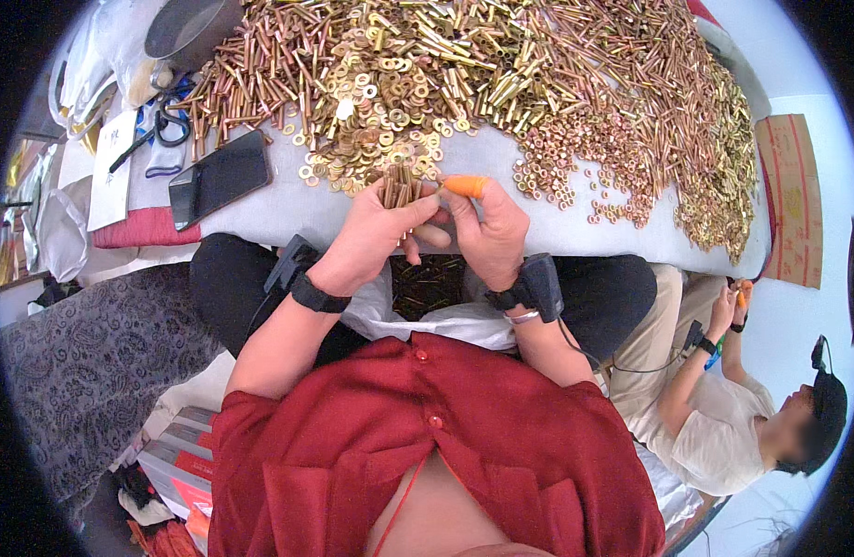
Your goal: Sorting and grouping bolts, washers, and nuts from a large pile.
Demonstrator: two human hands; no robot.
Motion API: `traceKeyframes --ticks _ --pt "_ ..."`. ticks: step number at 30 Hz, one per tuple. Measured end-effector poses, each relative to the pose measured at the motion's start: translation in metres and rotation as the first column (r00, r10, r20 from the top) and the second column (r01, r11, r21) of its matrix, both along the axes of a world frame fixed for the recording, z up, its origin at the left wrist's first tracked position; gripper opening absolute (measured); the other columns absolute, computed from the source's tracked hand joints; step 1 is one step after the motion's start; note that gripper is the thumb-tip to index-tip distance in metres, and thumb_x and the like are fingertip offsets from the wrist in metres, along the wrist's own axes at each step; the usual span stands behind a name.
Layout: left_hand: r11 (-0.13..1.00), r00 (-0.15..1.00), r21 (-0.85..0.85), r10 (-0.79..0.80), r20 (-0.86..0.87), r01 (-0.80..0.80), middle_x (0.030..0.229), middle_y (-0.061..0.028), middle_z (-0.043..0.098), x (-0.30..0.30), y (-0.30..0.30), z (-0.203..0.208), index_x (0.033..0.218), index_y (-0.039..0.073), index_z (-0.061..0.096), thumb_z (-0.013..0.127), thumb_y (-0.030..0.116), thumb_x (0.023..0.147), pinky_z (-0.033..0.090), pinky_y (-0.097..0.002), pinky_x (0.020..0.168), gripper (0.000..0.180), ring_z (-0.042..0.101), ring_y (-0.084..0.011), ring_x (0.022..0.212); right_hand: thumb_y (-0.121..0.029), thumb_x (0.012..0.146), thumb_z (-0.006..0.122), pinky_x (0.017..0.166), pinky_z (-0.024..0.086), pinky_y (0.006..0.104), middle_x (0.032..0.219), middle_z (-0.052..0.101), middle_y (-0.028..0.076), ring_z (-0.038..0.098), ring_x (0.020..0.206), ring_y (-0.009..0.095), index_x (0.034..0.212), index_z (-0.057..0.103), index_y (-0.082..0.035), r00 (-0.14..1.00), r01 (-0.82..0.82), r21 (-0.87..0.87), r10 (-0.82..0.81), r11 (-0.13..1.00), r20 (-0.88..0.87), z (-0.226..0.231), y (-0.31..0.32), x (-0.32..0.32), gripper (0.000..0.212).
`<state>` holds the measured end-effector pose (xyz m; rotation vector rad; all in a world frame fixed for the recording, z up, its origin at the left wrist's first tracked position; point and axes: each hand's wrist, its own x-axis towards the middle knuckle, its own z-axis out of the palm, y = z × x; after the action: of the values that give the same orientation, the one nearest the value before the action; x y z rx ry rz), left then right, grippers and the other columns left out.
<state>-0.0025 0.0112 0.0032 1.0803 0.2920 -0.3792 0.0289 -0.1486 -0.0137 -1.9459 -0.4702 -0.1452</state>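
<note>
head view, looking down: the left hand [376, 227] is closed around a bundle of brass bolts [401, 186], held upright with their ends pointing toward the heap, just above the near edge of the bench [287, 209]; the right hand [487, 227] sits just beside it, touching the left hand's fingers, with an orange cover [464, 186] on one fingertip pressed near the top of the bundle, its fingers curled narrow, though what they pinch cannot be told; both wrists carry black bands, the right one with a small black box [541, 283]; a wide heap of bolts [575, 74] and washers [380, 102] spreads over the grey bench surface beyond the hands; a dark phone [220, 178] lies at the left of the bench, near blue-handled scissors [167, 116]; between the person's knees a white bag [431, 320] holds more dark bolts; at the lower right a second person [724, 418] in a light shirt sits beside the bench, hands raised
</note>
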Motion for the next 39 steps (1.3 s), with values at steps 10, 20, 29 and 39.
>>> traceKeyframes --ticks 10,20,29,39 --pt "0.992 0.995 0.113 0.047 0.088 -0.057 0.091 -0.0120 0.066 0.005 -0.008 0.002 0.107 -0.001 0.051 0.062 0.013 0.090 0.049 -0.0213 0.040 0.025 0.069 -0.0162 0.069 -0.015 0.080 0.068 0.070 0.047 0.0401 0.086 0.060 0.013 0.057 0.080 0.031 0.094 0.063 -0.006 0.938 0.258 -0.332 -0.153 0.907 0.311 0.008 -0.035 0.021 0.017" --pt "0.977 0.995 0.195 0.072 0.065 -0.084 0.092 -0.0133 0.067 0.004 -0.005 0.003 0.112 0.000 0.052 0.061 0.014 0.090 0.050 -0.0220 0.041 0.027 0.069 -0.0178 0.072 -0.011 0.078 0.067 0.071 0.042 0.0424 0.079 0.057 0.013 0.053 0.080 0.034 0.083 0.061 -0.004 0.919 0.350 -0.667 -0.101 0.658 0.382 0.008 -0.042 0.063 0.011" --pt "0.973 0.996 0.214 0.071 0.052 -0.080 0.090 -0.0118 0.066 0.003 -0.007 -0.002 0.109 -0.001 0.051 0.062 0.010 0.089 0.049 -0.0213 0.039 0.025 0.068 -0.0160 0.068 -0.009 0.087 0.065 0.070 0.047 0.0230 0.085 0.064 0.002 0.057 0.077 0.007 0.095 0.061 -0.001 0.944 0.018 0.201 0.050 0.979 -0.327 0.009 -0.004 0.019 0.012" --pt "0.930 0.984 0.354 0.036 0.174 -0.097 0.088 -0.0063 0.065 0.001 -0.011 -0.001 0.104 0.002 0.054 0.063 0.008 0.087 0.047 -0.0201 0.039 0.021 0.068 -0.0127 0.067 -0.001 0.082 0.062 0.074 0.048 0.0288 0.093 0.061 0.011 0.061 0.084 0.023 0.103 0.066 -0.003 0.987 -0.120 0.033 0.122 0.992 -0.103 0.018 -0.011 0.013 0.022"
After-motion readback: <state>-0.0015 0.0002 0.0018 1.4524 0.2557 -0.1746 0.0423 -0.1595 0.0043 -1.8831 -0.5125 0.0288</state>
